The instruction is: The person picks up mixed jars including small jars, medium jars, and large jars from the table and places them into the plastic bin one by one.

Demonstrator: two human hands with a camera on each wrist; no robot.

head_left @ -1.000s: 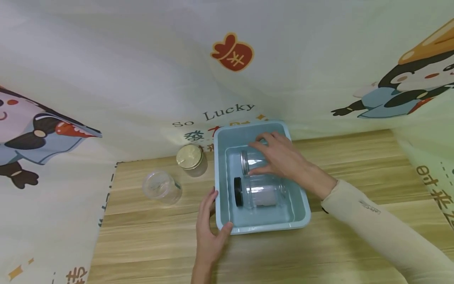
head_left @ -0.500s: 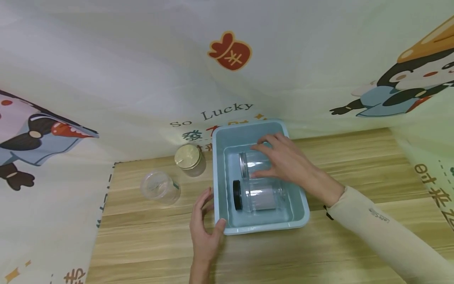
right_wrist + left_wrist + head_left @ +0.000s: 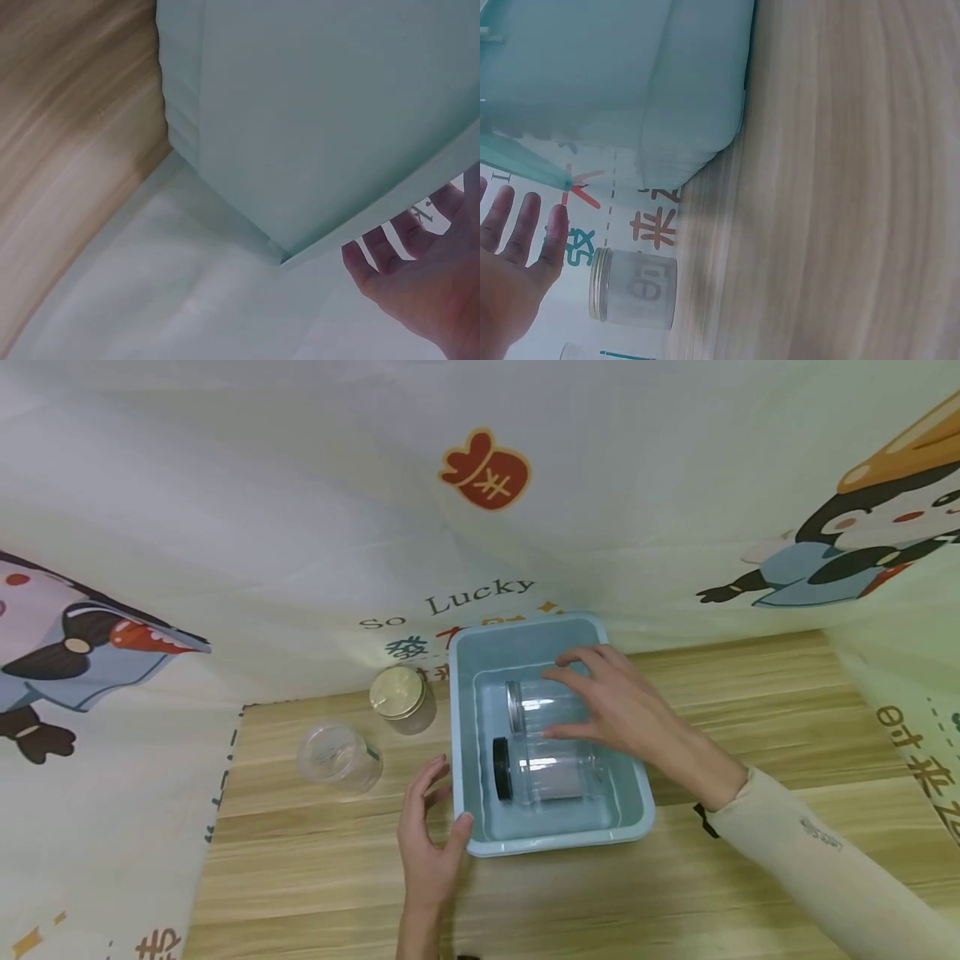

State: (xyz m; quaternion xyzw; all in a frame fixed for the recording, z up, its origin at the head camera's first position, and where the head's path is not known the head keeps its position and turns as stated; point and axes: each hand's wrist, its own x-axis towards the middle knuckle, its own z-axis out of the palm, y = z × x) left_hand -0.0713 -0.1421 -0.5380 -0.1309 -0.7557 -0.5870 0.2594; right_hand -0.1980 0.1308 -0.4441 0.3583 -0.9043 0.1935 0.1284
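Two jars lie in the bin at frame centre, and your right hand has drawn back off the upper jar, fingers loose, while your left hand, open, stays beside the bin's near-left corner.

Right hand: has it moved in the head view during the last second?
Yes. The right hand has drawn back toward the right, away from the jar in the bin.
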